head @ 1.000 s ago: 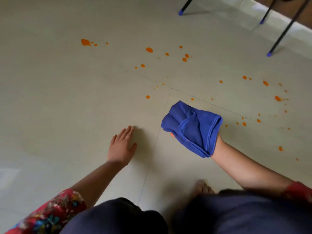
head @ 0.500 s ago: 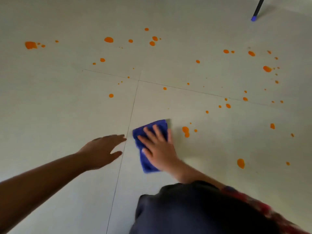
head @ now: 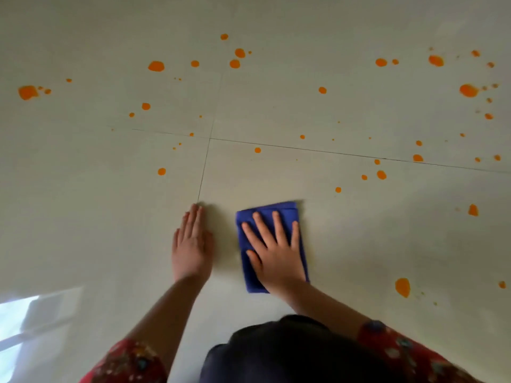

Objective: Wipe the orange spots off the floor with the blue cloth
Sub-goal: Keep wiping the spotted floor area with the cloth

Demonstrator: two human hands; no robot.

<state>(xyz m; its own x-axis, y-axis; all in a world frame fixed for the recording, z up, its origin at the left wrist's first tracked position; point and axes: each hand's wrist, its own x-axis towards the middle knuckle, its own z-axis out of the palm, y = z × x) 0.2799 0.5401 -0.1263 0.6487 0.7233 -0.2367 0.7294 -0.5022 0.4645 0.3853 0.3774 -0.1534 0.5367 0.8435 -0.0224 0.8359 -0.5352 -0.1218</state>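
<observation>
A folded blue cloth [head: 279, 212] lies flat on the pale tiled floor [head: 345, 239]. My right hand [head: 273, 252] presses down on it, palm flat and fingers spread. My left hand [head: 192, 244] rests flat on the bare floor just left of the cloth, fingers together, holding nothing. Several orange spots dot the floor beyond and to the right: a big one [head: 402, 287] at the near right, one [head: 473, 210] further right, a small one [head: 338, 189] ahead of the cloth, one [head: 161, 171] ahead of my left hand, and many more across the far tiles.
Dark grout lines cross at a tile corner [head: 210, 138] ahead of my hands. My dark-clothed knee [head: 290, 352] fills the bottom middle. A bright window reflection [head: 30, 319] lies on the floor at the lower left.
The cloth under my right hand has slid right over the two spots that lay beside it; they no longer show. My left hand has come down flat onto the floor.
</observation>
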